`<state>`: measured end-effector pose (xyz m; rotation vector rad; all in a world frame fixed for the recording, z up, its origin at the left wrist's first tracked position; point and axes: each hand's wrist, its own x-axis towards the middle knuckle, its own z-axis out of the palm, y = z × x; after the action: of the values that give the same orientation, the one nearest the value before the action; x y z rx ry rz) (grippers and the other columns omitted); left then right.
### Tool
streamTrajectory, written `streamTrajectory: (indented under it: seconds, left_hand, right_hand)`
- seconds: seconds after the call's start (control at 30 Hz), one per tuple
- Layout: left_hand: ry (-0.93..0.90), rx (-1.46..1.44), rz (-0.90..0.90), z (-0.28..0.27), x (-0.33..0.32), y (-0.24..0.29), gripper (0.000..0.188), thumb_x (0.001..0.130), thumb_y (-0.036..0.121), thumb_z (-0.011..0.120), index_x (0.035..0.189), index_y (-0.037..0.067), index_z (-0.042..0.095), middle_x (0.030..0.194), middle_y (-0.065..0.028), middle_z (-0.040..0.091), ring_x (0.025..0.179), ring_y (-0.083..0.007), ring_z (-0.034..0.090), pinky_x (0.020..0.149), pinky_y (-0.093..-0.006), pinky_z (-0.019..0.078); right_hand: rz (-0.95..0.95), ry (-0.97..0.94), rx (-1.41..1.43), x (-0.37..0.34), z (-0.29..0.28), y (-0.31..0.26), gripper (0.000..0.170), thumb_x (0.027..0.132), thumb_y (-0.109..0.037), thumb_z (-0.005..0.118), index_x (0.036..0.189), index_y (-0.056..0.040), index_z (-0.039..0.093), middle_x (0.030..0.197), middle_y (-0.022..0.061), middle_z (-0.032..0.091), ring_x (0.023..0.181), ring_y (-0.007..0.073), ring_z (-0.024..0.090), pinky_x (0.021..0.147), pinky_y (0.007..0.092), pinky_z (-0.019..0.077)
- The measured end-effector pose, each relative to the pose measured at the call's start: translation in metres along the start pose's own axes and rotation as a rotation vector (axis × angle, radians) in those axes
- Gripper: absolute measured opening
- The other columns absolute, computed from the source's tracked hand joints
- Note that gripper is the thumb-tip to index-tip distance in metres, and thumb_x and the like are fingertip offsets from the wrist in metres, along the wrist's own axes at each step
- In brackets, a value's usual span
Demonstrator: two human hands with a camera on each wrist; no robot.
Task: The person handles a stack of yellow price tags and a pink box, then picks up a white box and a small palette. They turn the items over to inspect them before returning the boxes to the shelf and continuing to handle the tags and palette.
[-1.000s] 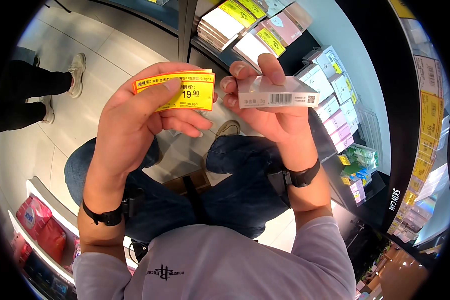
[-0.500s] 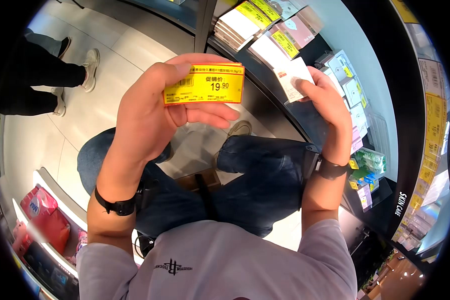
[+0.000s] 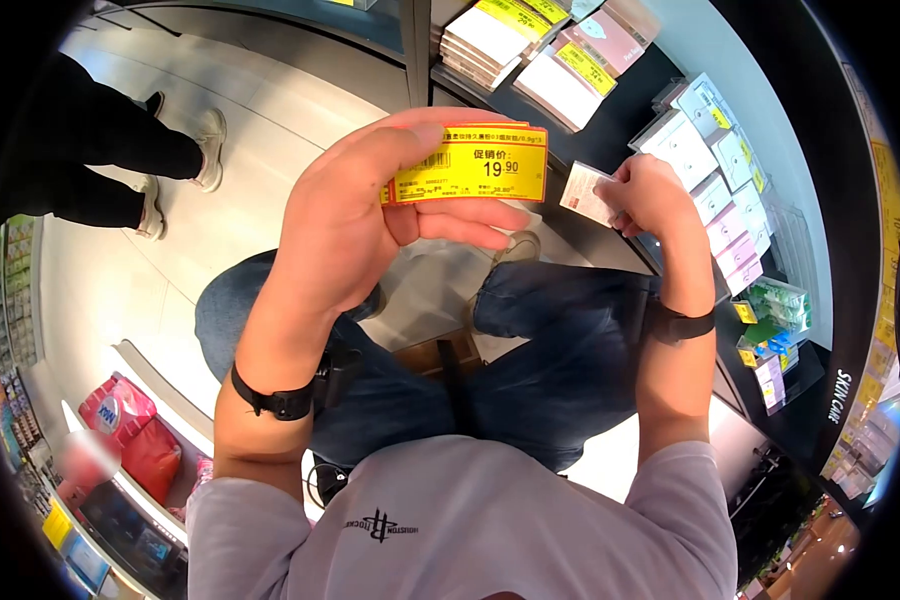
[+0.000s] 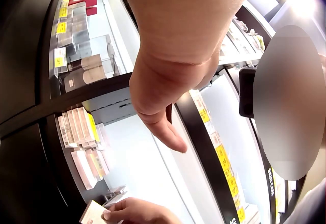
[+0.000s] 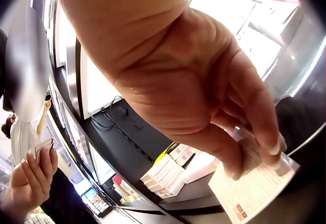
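In the head view my left hand (image 3: 340, 220) grips a small stack of yellow price tags (image 3: 495, 165) with red edges, thumb on top and fingers beneath. The front tag reads 19.90. To its right, my right hand (image 3: 662, 198) pinches a small flat white box (image 3: 586, 190) by one end, its printed face turned up. The right wrist view shows the box (image 5: 249, 191) between thumb and fingers, with small text and red-brown marks on it. The tags are hidden behind the hand in the left wrist view.
Beside the right hand runs a dark shelf with stacked white and pink boxes (image 3: 675, 140) and yellow price labels (image 3: 585, 68). Another person's legs (image 3: 100, 150) stand on the tiled floor at the left. Red packages (image 3: 130, 425) fill a white-edged shelf at lower left.
The right hand has turned the box from its barcode edge to its printed face and carried it right, toward the shelf. The left hand keeps the tags, now turned flatter to the view.
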<state>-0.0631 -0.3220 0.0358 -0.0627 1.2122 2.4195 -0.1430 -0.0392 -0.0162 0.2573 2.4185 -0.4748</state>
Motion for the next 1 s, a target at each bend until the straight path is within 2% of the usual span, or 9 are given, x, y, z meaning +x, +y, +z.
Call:
streamTrajectory:
  seconds: [0.07, 0.13, 0.27, 0.33, 0.43, 0.7, 0.8, 0.87, 1.0]
  left_hand:
    - [0.016, 0.007, -0.007, 0.000, -0.001, 0.000, 0.048, 0.099, 0.023, 0.035, 0.129, -0.013, 0.046, 0.118, -0.0323, 0.059, 0.088, -0.0422, 0.068, 0.076, -0.0438, 0.0596]
    - [-0.001, -0.010, -0.009, 0.001, -0.002, 0.002, 0.045, 0.098, 0.020, 0.036, 0.126, -0.013, 0.048, 0.117, -0.0311, 0.059, 0.089, -0.0421, 0.068, 0.078, -0.0431, 0.0588]
    - [0.000, -0.050, -0.016, 0.001, -0.003, 0.002, 0.042, 0.096, 0.016, 0.037, 0.122, -0.014, 0.051, 0.116, -0.0306, 0.060, 0.090, -0.0418, 0.068, 0.081, -0.0425, 0.0580]
    - [0.018, -0.009, -0.011, 0.003, -0.002, 0.001, 0.045, 0.098, 0.019, 0.036, 0.126, -0.014, 0.048, 0.115, -0.0320, 0.060, 0.089, -0.0416, 0.068, 0.078, -0.0426, 0.0589]
    - [0.036, 0.036, -0.002, 0.002, -0.001, 0.000, 0.048, 0.100, 0.023, 0.035, 0.129, -0.014, 0.045, 0.113, -0.0333, 0.060, 0.087, -0.0406, 0.069, 0.075, -0.0419, 0.0598]
    - [0.036, 0.026, -0.029, -0.001, 0.001, -0.004, 0.040, 0.100, 0.020, 0.043, 0.125, -0.011, 0.049, 0.109, -0.0287, 0.063, 0.086, -0.0366, 0.070, 0.076, -0.0386, 0.0595]
    - [0.061, 0.087, -0.010, -0.001, 0.000, -0.006, 0.046, 0.101, 0.024, 0.043, 0.128, -0.013, 0.046, 0.107, -0.0324, 0.063, 0.084, -0.0356, 0.071, 0.073, -0.0377, 0.0602]
    - [0.057, 0.072, -0.005, -0.001, 0.000, -0.006, 0.046, 0.101, 0.024, 0.045, 0.128, -0.013, 0.047, 0.107, -0.0322, 0.063, 0.085, -0.0358, 0.071, 0.073, -0.0378, 0.0603]
    - [0.051, 0.059, 0.000, -0.001, -0.002, -0.004, 0.046, 0.101, 0.024, 0.045, 0.128, -0.013, 0.046, 0.108, -0.0322, 0.063, 0.085, -0.0364, 0.071, 0.072, -0.0385, 0.0604]
  right_hand:
    - [-0.025, 0.031, -0.034, 0.000, 0.002, 0.000, 0.023, 0.088, -0.019, 0.067, 0.086, 0.0023, 0.058, 0.064, 0.0082, 0.061, 0.048, 0.0155, 0.062, 0.043, 0.0284, 0.0509]
    - [-0.088, 0.169, 0.264, 0.000, 0.001, 0.004, 0.030, 0.090, -0.022, 0.066, 0.081, 0.0056, 0.059, 0.062, 0.0106, 0.063, 0.046, 0.0175, 0.062, 0.043, 0.0293, 0.0507]
    - [0.009, 0.191, 0.212, -0.002, -0.009, 0.001, 0.030, 0.090, -0.022, 0.065, 0.081, 0.0057, 0.058, 0.063, 0.0125, 0.062, 0.047, 0.0191, 0.063, 0.043, 0.0304, 0.0518]
    - [0.025, 0.188, 0.219, -0.003, -0.008, 0.000, 0.029, 0.089, -0.022, 0.066, 0.088, 0.0062, 0.056, 0.068, 0.0152, 0.064, 0.049, 0.0208, 0.065, 0.043, 0.0316, 0.0527]
    - [0.033, 0.282, 0.074, -0.003, -0.004, -0.008, 0.042, 0.085, -0.020, 0.069, 0.117, 0.0001, 0.049, 0.077, 0.0158, 0.067, 0.050, 0.0204, 0.064, 0.042, 0.0310, 0.0501]
    - [-0.104, 0.335, -0.007, -0.008, 0.008, -0.017, 0.037, 0.082, -0.016, 0.071, 0.108, 0.0040, 0.054, 0.075, 0.0178, 0.067, 0.054, 0.0242, 0.066, 0.046, 0.0352, 0.0525]
    - [-0.145, 0.325, -0.062, 0.003, 0.019, -0.014, 0.034, 0.082, -0.014, 0.072, 0.109, -0.0011, 0.055, 0.072, 0.0155, 0.065, 0.049, 0.0214, 0.063, 0.044, 0.0332, 0.0507]
    - [-0.289, 0.428, -0.141, 0.006, 0.024, -0.016, 0.027, 0.083, -0.009, 0.069, 0.106, -0.0029, 0.055, 0.071, 0.0149, 0.065, 0.049, 0.0230, 0.063, 0.046, 0.0340, 0.0516]
    - [-0.286, 0.421, -0.127, 0.029, 0.027, -0.002, 0.021, 0.085, -0.008, 0.065, 0.103, -0.0030, 0.056, 0.070, 0.0143, 0.064, 0.054, 0.0234, 0.064, 0.052, 0.0351, 0.0528]
